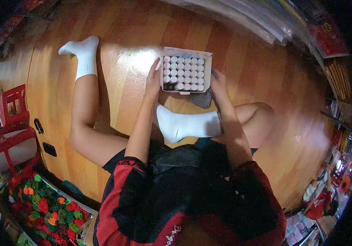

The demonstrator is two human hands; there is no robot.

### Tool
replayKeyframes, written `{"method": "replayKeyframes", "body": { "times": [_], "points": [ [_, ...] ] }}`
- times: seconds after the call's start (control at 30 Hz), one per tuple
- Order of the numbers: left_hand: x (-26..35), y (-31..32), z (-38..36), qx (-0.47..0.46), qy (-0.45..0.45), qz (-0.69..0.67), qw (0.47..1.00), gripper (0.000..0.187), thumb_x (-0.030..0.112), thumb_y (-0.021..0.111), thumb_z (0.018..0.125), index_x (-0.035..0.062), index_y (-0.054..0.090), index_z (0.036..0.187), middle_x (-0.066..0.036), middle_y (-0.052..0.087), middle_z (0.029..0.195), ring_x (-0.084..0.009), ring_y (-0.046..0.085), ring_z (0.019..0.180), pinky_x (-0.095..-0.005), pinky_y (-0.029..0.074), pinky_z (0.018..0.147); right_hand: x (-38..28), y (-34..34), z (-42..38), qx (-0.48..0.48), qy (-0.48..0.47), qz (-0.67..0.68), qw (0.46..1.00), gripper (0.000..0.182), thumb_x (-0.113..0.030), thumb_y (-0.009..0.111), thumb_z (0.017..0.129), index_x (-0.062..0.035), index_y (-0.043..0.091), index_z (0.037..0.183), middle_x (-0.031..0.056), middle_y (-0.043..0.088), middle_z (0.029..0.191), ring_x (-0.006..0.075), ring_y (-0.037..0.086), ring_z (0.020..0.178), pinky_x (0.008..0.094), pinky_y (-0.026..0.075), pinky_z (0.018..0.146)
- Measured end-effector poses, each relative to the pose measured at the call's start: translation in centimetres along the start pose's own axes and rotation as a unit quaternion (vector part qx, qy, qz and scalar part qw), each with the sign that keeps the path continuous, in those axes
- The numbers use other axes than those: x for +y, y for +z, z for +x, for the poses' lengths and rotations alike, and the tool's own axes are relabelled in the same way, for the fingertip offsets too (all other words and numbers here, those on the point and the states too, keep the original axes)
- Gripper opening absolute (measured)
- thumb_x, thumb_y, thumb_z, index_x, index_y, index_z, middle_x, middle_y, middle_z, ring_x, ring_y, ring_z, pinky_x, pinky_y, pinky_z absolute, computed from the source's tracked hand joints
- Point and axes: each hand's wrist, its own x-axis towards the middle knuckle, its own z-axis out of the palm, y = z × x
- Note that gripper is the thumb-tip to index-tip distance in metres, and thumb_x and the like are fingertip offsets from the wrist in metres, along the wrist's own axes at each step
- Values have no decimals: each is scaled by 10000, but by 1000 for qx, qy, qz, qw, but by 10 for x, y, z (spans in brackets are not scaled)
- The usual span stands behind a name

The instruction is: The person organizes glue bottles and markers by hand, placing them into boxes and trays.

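Observation:
An open white box (188, 92) is held up in front of me between my two hands. Rows of small bottles with round white caps (187, 74) fill most of it, and a dark gap shows in its near left corner. My left hand (154, 80) grips the left side, its thumb along the edge. On the other side, my right hand (219, 85) holds the right wall, with a small dark patch at its fingertips. A grey cloth (201, 99) shows just below the box's near right corner, close to my right wrist.
I sit on a wooden floor (130, 37), my white-socked feet (180, 125) around the box. Colourful moss-like tufts (48, 209) fill a frame at lower left, near a red chair (13, 104). Plastic-wrapped items (241, 18) lie ahead; cluttered shelves line the right.

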Motion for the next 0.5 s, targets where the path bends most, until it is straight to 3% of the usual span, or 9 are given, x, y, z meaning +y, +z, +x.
{"method": "replayKeyframes", "body": {
  "times": [0.07, 0.13, 0.2, 0.23, 0.37, 0.47, 0.5],
  "points": [
    [-4, -3, 2, 24, -58, -65, 996, 506, 196, 477, 837, 22, 266, 1263, -136, 411, 1190, -199, 421, 1055, -287, 333, 891, -17, -6, 0, -49, 36, 65, 996, 275, -134, 476, 793, 44, 527, 996, 100, 586, 913, 160, 526, 826, 277, 415, 741],
    [0, -3, -1, 64, -40, -31, 997, 563, 194, 499, 828, -4, 213, 1271, -148, 417, 1166, -203, 459, 996, -283, 385, 833, -36, -6, -7, -59, 71, 126, 988, 268, -130, 467, 798, 38, 529, 996, 89, 584, 913, 153, 525, 823, 271, 417, 738],
    [12, -3, -11, 73, -94, -76, 990, 549, 198, 495, 832, -43, 235, 1251, -135, 453, 1126, -171, 489, 949, -251, 417, 772, -34, -8, -16, -67, 106, 187, 974, 261, -126, 459, 803, 33, 532, 997, 78, 582, 913, 146, 525, 821, 265, 418, 735],
    [3, -9, -10, 40, -65, -119, 990, 470, 203, 482, 839, -66, 330, 1193, -114, 504, 1064, -151, 519, 894, -239, 434, 746, -27, -8, -16, -88, 80, 187, 975, 258, -130, 452, 809, 25, 534, 998, 71, 580, 910, 138, 525, 815, 256, 418, 728],
    [26, -6, -27, 29, -65, -117, 991, 336, 219, 448, 853, -31, 474, 1076, -91, 551, 979, -150, 545, 838, -261, 451, 738, -33, -7, -32, -127, 7, 177, 976, 252, -143, 445, 822, 11, 539, 998, 62, 578, 898, 120, 526, 796, 235, 420, 703],
    [33, -2, -35, 69, -64, -91, 991, 339, 214, 448, 851, -31, 469, 1084, -90, 554, 973, -149, 544, 840, -262, 454, 732, -39, -6, -40, -130, 54, 158, 977, 261, -152, 448, 823, 15, 535, 1003, 69, 574, 920, 131, 521, 830, 244, 413, 730],
    [31, -3, -33, 39, -51, -99, 993, 335, 208, 449, 849, -31, 469, 1083, -91, 558, 963, -151, 552, 826, -264, 459, 722, -34, -6, -37, -131, 53, 160, 977, 261, -152, 448, 823, 15, 535, 1003, 69, 574, 920, 131, 521, 830, 244, 413, 730]
  ]
}}
